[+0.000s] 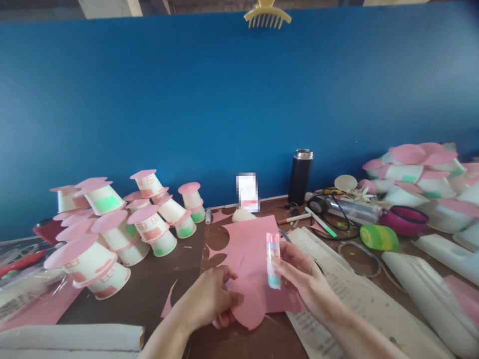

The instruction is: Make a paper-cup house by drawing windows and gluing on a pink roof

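Note:
Low over the table, my left hand [215, 294] pinches a round pink paper disc [249, 311] by its left edge. A glue stick [273, 274] with a pink end stands upright in my right hand [301, 271], gripped between thumb and fingers. Beneath both hands lies a pink paper sheet [250, 239], with round pieces cut out along its left side. Part of the sheet is hidden by the disc and the hands.
Stacked paper cups with pink paper rims [145, 227] stand at the left, and more cups [407, 172] pile up at the right. Behind are a black flask [300, 174], markers [321, 222] and a blue partition [209, 99]. Printed paper [318, 304] lies at the right.

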A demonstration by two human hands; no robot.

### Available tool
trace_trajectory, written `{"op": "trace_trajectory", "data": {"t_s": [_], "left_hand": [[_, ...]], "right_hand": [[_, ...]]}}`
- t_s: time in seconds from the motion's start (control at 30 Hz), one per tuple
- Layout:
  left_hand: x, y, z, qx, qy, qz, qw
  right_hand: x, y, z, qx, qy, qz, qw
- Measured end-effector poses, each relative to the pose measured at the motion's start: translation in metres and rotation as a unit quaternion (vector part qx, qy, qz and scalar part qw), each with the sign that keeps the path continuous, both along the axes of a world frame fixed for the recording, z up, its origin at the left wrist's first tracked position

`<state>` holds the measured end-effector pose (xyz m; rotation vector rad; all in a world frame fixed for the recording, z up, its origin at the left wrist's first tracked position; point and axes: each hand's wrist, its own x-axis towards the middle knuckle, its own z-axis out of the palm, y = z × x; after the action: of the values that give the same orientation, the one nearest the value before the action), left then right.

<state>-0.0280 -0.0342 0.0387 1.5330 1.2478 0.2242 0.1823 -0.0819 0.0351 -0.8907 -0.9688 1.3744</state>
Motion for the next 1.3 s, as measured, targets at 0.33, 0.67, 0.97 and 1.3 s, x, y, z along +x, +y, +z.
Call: {"op": "trace_trajectory", "data": {"t_s": [0.33, 0.67, 0.97, 1.3], "left_hand": [[-0.013, -0.003, 0.012, 0.139, 0.090, 0.010, 0.986], [0.012, -0.002, 0.016, 0.219, -0.047, 0.043, 0.974], [0.018, -0.002, 0.010, 0.083, -0.138, -0.022, 0.987], [0.026, -0.006, -0.002, -0.042, -0.292, 0.023, 0.955]], "right_hand": [[-0.002, -0.003, -0.001, -0.002, -0.037, 0.052, 0.998], [0.000, 0.002, -0.006, -0.034, -0.057, 0.013, 0.998], [-0.005, 0.000, 0.002, -0.054, 0.047, 0.060, 0.996], [-0.002, 0.006, -0.011, -0.013, -0.081, 0.017, 0.996]]}}
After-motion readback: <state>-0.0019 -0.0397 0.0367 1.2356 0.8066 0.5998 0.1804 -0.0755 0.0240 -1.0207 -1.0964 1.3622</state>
